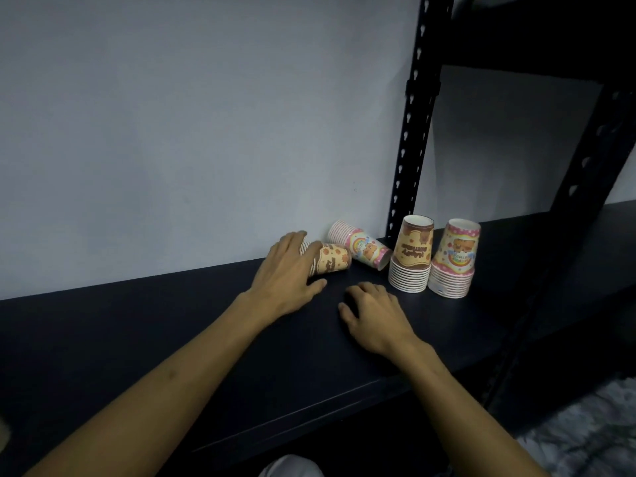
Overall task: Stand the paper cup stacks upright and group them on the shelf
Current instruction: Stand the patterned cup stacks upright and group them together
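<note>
The left hand [287, 270] rests flat, grip released, on a fallen brown-printed paper cup stack [330, 259] lying on the dark shelf [172, 325]. The right hand [373, 313] lies loosely curled, grasping nothing. A fallen pink stack [359, 244] lies just behind; two stacks [413, 253] [454, 258] stand rim-down, side by side.

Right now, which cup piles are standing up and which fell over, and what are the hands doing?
brown cup stack: standing, rims down
pink cup stack: standing, rims down
fallen pink stack: lying down
fallen brown stack: lying down
left hand: on fallen brown stack
right hand: empty, on shelf
</note>
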